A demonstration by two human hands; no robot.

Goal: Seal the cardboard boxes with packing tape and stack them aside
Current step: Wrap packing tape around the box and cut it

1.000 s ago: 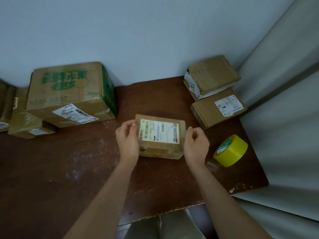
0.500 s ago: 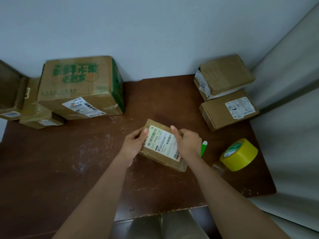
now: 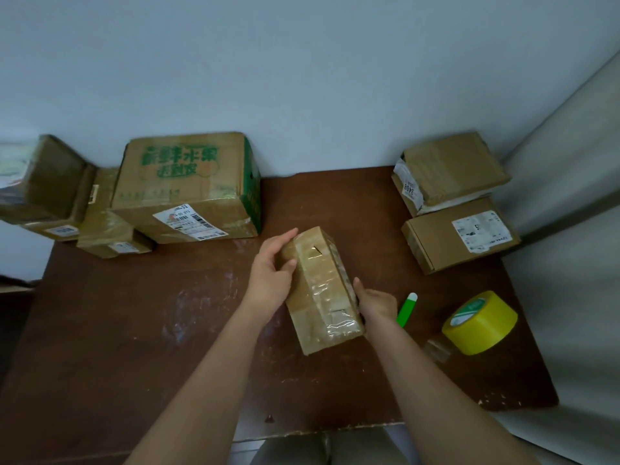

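A small cardboard box (image 3: 320, 290) is tipped on its side in the middle of the brown table (image 3: 134, 330), its taped narrow face up. My left hand (image 3: 273, 271) grips its far left end, thumb on the upper face. My right hand (image 3: 374, 305) holds its right side, fingers hidden behind the box. A roll of yellow packing tape (image 3: 479, 322) lies at the right, a loose clear strip trailing from it.
A green and white cutter (image 3: 406, 309) lies between my right hand and the tape. Two boxes (image 3: 459, 209) are stacked at the back right. A large green-printed box (image 3: 188, 189) and several smaller boxes (image 3: 67, 203) stand at the back left. Walls close in behind and right.
Both hands lifted the small box and turned it from flat, label up, onto its side, so the taped narrow face now points up. The label is out of sight.
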